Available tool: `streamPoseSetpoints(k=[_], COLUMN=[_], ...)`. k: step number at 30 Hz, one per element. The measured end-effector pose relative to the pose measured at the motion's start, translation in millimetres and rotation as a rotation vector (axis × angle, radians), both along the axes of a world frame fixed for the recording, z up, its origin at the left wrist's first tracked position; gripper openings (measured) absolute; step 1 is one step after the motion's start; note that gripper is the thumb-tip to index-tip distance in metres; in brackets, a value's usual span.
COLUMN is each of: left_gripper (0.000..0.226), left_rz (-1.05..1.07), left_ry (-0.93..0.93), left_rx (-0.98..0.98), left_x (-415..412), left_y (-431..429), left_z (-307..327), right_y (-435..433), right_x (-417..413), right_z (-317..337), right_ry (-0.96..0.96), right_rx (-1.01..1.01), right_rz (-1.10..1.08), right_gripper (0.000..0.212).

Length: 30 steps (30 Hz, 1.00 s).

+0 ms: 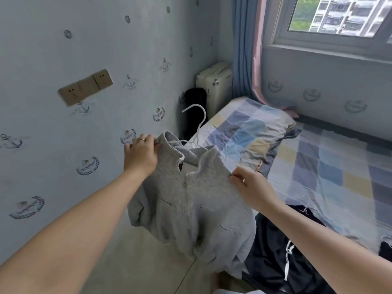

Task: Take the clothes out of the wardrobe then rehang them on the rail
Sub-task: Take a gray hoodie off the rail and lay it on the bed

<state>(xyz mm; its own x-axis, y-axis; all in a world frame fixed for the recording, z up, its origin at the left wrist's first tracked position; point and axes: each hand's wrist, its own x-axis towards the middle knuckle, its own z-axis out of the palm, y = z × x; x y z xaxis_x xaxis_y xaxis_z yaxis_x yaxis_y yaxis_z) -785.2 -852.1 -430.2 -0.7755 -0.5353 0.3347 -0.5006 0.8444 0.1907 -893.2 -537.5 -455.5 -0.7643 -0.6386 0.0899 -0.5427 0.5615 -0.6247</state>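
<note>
Midair, just off the left edge of the bed [331, 172], held up between both hands: a hoodie [191, 200]. Pale grey, fleecy, closed from the chest down by a white zip, neck standing open above it, white cord at the collar, slit pockets on the front, sleeves and hem sagging in loose folds toward the bed's near corner. Threaded through the neck, a white hanger [199, 122], hook poking up and away from the bed's foot. Left hand [141, 153] clamped on the shoulder farther from the bed, fingers curled into the cloth by the collar, ring [143, 140] on one finger. Right hand [251, 185] pinching the shoulder nearer the bed, fingertips together on the fabric. Heaped on the bed's near end, partly under the hoodie's hem, dark clothes [273, 264] with a white drawstring. Just beyond them on the checked sheet, a second hanger [305, 205], its lower part in black cloth. At the bed's head, a checked pillow [250, 132]. Past the head, in the corner, a cream suitcase [214, 85].
</note>
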Motion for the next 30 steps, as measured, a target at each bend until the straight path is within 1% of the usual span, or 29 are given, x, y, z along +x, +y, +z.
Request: streamPoseSetpoints(k=[3, 11, 16, 18, 23, 26, 30], left_gripper=[0.02, 0.017, 0.022, 0.022, 0.019, 0.02, 0.02], left_rz=[-0.011, -0.102, -0.19, -0.23, -0.289, -0.326, -0.357], left_ry=[-0.06, -0.089, -0.156, -0.182, -0.261, -0.304, -0.375], left_rx=[0.064, 0.18, 0.241, 0.281, 0.4, 0.42, 0.435], left_x=[-47.8, -152.7, -208.2, -228.1, -273.7, -300.5, -331.6], left_y=[-12.5, -41.8, -64.6, -73.1, -87.4, -92.5, -93.5], left_z=[-20.1, -59.3, -94.9, -112.2, -163.2, -199.4, -257.2], right_y=[-12.4, -39.1, -61.5, -72.5, -94.6, -103.6, -108.4], right_x=[-42.5, -126.7, -154.7, -165.4, -192.6, -212.3, -240.2], right_z=[-13.4, -39.3, -68.7, -82.8, -126.1, -158.8, -215.1], right_ry=[-0.025, -0.098, -0.163, -0.179, -0.213, -0.228, -0.251], right_rx=[0.03, 0.111, 0.117, 0.12, 0.231, 0.292, 0.376], right_rz=[-0.053, -0.216, -0.373, -0.436, -0.584, -0.658, -0.702], right_gripper=[0.014, 0.017, 0.007, 0.007, 0.014, 0.017, 0.019])
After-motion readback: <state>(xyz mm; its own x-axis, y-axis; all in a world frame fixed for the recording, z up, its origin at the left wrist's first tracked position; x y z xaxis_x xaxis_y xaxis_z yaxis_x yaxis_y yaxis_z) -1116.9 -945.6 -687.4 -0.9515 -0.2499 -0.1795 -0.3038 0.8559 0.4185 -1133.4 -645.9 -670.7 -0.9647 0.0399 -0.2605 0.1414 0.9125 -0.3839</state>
